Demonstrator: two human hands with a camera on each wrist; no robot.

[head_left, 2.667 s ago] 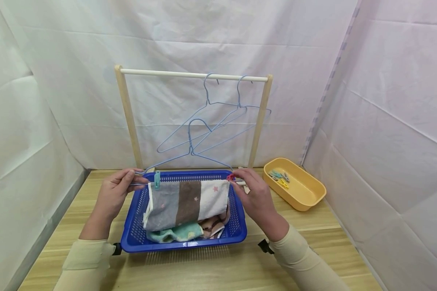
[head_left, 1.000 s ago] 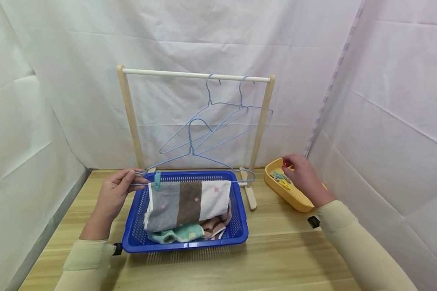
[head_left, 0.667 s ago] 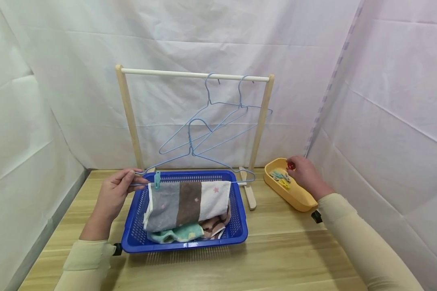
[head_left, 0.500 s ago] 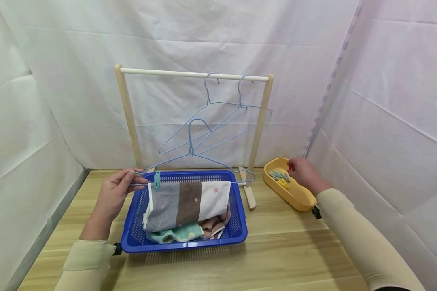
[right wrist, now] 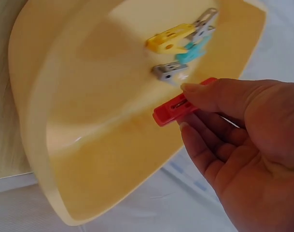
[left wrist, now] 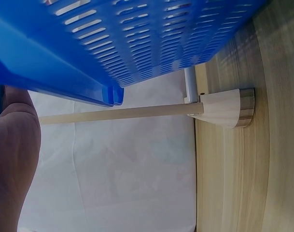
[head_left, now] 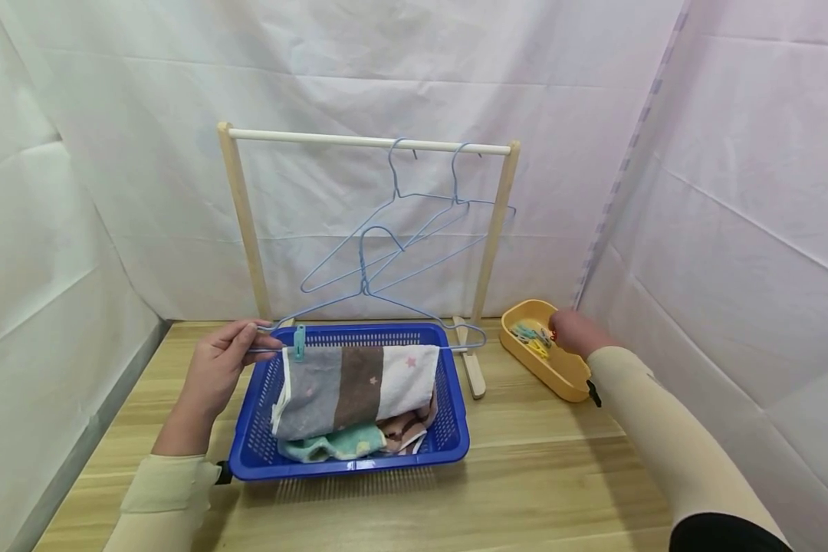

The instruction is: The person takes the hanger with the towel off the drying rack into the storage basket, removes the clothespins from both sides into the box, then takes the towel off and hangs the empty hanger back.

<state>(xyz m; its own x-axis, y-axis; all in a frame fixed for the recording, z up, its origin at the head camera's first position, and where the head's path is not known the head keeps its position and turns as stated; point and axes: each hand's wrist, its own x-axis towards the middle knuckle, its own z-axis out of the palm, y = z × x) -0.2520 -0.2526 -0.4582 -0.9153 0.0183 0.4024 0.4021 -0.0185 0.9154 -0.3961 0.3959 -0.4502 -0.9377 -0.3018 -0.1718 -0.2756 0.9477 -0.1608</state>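
Observation:
My left hand (head_left: 215,364) grips the left end of a blue wire hanger (head_left: 365,287). Over the hanger's bottom bar hangs a grey, brown and white towel (head_left: 360,387), with a teal clothespin (head_left: 300,342) at its left top corner; no clothespin sits on its right corner. My right hand (head_left: 579,334) reaches into the yellow tray (head_left: 576,387). Between thumb and fingers it pinches a red clothespin (right wrist: 173,111), seen well in the right wrist view. Several loose clothespins, among them a yellow one (right wrist: 171,39), lie beside it in the tray.
A blue basket (head_left: 348,465) under the towel holds a mint cloth (head_left: 331,445) and a brown one (head_left: 407,431). Behind it stands a wooden rack (head_left: 244,215) with two more blue hangers (head_left: 395,180) on its white rail (head_left: 317,138). White sheets enclose the table.
The right hand has left the towel's right corner with the red clothespin, moved right to the yellow tray and lowered into it. The left hand stays on the hanger.

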